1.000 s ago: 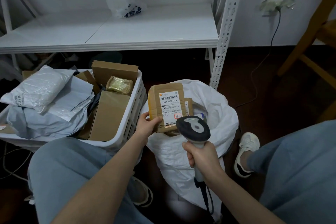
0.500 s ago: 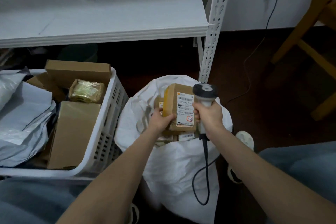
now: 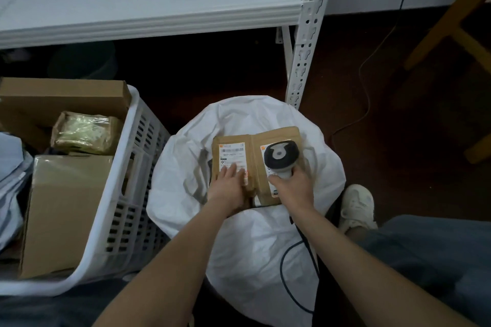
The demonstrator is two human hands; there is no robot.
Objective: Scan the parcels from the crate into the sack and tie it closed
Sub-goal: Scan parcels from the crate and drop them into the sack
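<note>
Dark floor, centre frame: parcel (image 3: 230, 152), raised a second ago, now in sack (image 3: 239, 241); left hand (image 3: 228, 187) flat-fingered on it, right hand (image 3: 292, 190) grips scanner (image 3: 279, 154). Crate (image 3: 138, 167) not empty.

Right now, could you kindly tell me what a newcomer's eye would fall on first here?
The eye goes first to the white sack in the middle, its mouth open. The left hand rests flat on a labelled parcel inside it, while the right hand grips a scanner above a second parcel beside it. To the left, a white crate holds more cardboard boxes.
</note>
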